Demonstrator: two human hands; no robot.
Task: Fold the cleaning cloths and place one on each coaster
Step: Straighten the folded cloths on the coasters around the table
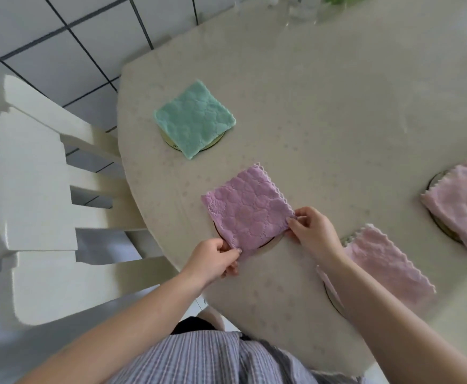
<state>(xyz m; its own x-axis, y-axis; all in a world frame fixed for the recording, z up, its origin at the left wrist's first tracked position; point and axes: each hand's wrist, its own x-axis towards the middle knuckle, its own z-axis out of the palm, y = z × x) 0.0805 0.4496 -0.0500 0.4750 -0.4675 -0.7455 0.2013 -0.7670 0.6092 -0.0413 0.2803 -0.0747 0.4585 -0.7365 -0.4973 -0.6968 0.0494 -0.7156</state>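
A folded purple cloth (247, 207) lies over a round coaster (270, 244) near the table's front edge. My left hand (216, 257) pinches its near corner, and my right hand (311, 224) pinches its right corner. A folded green cloth (194, 119) rests on another coaster (215, 142) farther left. A folded pale pink cloth (386, 266) covers a coaster (332, 299) under my right forearm. Another pale pink cloth (462, 203) sits on a coaster (434, 180) at the right edge.
The beige table (323, 106) is rounded, with its edge close to my body. A white wooden chair (32, 195) stands to the left on a tiled floor (60, 51). Clear glassware (301, 9) is at the table's far side.
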